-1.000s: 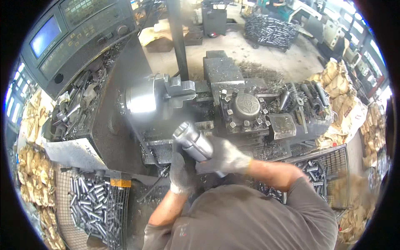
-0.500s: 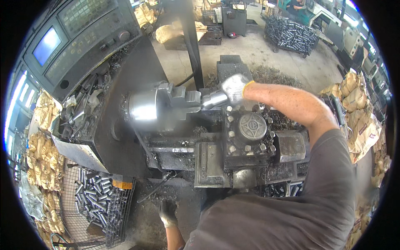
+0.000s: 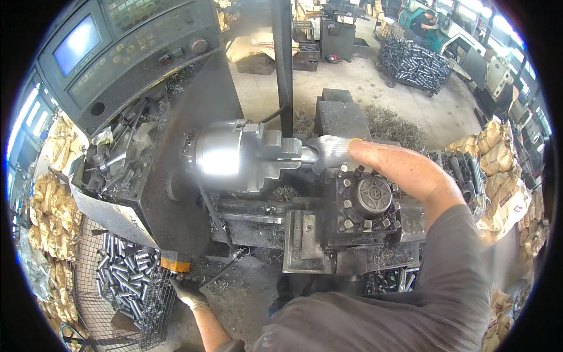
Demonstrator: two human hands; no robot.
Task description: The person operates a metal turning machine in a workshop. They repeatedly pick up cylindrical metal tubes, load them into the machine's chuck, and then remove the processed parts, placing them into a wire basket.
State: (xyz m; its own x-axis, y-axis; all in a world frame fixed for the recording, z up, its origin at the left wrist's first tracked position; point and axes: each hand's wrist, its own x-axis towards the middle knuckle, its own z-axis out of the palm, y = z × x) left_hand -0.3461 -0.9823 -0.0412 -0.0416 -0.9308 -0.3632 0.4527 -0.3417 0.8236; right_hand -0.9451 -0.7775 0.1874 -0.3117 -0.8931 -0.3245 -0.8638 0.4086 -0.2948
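Note:
My right hand, in a white glove with a yellow cuff, is closed round a shiny metal tube. The tube's left end meets the jaws of the lathe chuck; how deep it sits between them cannot be seen. Below the hand is the square tool post, ringed with bolts. Down at the lower left, my gloved left hand is beside the wire basket's edge, under an orange block. A thin rod slants down toward this hand. The fingers are dark and blurred, so their grip is unclear.
A wire basket of metal tubes stands at lower left. The control panel rises at upper left, above a tray of loose tools and scrap. Paper sacks are piled on the right. A person works far off beyond a tube-filled cart.
My right hand has brought the tube left, up to the chuck jaws. My left hand has moved left toward the basket and the orange block. The view has shifted slightly.

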